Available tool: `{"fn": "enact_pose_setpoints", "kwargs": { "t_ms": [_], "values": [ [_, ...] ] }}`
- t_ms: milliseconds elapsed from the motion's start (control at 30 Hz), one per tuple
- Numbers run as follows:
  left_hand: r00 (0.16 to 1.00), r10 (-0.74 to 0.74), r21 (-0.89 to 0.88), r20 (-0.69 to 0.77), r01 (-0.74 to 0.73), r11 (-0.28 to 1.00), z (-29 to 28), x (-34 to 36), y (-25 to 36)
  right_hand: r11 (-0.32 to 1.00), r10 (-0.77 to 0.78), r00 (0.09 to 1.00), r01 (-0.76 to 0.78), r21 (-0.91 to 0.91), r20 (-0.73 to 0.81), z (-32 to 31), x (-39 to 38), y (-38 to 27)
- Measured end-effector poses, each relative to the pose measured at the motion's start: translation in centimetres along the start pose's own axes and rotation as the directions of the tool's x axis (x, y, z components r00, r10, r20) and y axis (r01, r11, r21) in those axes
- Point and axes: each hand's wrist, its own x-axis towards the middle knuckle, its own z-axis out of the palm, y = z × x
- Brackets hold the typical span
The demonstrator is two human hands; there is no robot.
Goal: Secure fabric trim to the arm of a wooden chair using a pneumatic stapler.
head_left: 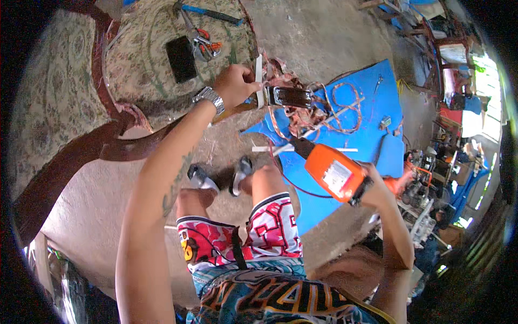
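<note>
My left hand (234, 86), with a metal-banded watch at the wrist, pinches a narrow white strip (259, 70) between thumb and fingers. It is beside the front edge of a floral seat cushion (140, 65). My right hand (373, 189) grips the rear end of an orange tool (337, 173) with a pale label and a black tapered tip. That tip points up and left, towards a glossy dark brown piece (291, 97). Crumpled brownish material (302, 120) lies around this piece. The exact kind of the orange tool cannot be made out.
A black phone (181, 59), orange-handled scissors (208, 47) and a blue-handled tool (213, 15) lie on the cushion. A blue sheet (318, 213) on the floor bears looped copper-coloured strips (349, 97) and white strips. Cluttered objects (426, 189) stand at the right. Dark wood (59, 173) frames the seat.
</note>
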Motion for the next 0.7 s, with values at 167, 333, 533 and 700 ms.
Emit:
{"fn": "enact_pose_setpoints", "kwargs": {
  "t_ms": [167, 333, 533, 700],
  "values": [
    [0.997, -0.067, 0.057, -0.033, 0.069, 0.996, -0.1, -0.5, 0.2, 0.982, 0.093, 0.996, -0.088, 0.166, -0.018, -2.5, 2.3, -0.6],
    [0.995, -0.045, -0.08, 0.091, 0.052, 0.995, 0.3, -0.5, 0.3, 0.981, 0.131, 0.991, -0.135, 0.142, 0.04, -6.0, 5.8, 0.2],
    [0.961, -0.124, -0.193, 0.245, 0.174, 0.966, 0.1, -0.5, 1.2, 0.938, -0.149, 0.972, 0.197, -0.285, 0.181, -9.9, 12.1, -2.7],
    [0.948, -0.173, -0.217, 0.269, 0.234, 0.948, -0.3, 0.3, 1.6, 0.949, -0.127, 0.961, 0.19, -0.251, 0.247, -10.7, 15.1, -2.2]
  ]
}}
